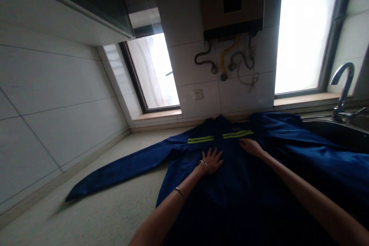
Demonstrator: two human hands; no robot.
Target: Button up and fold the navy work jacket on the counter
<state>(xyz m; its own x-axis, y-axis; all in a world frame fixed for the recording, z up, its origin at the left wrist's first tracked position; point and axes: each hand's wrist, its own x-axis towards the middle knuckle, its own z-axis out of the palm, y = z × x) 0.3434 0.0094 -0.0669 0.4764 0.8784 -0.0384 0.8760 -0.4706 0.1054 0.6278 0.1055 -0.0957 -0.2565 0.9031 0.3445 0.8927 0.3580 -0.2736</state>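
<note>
A dark blue work jacket [230, 180] with yellow-green reflective strips across the chest is spread over the countertop, collar toward the wall. One sleeve stretches out to the left; the other side reaches right, beside the sink. My left hand [212, 161] lies flat on the jacket's chest with fingers spread, just below the left strip. Bracelets circle that wrist and forearm. On the right side of the chest, my right hand [252, 147] rests on the fabric below the other strip. Its fingers are bent and touch the cloth; whether they pinch it is unclear.
The pale countertop [121, 207] runs along a tiled wall. To the right are a black sink [334, 132] and a curved faucet [343, 88]. A water heater [213, 4] with hoses hangs above. A cabinet [72, 4] overhangs the upper left. Two windows let in light.
</note>
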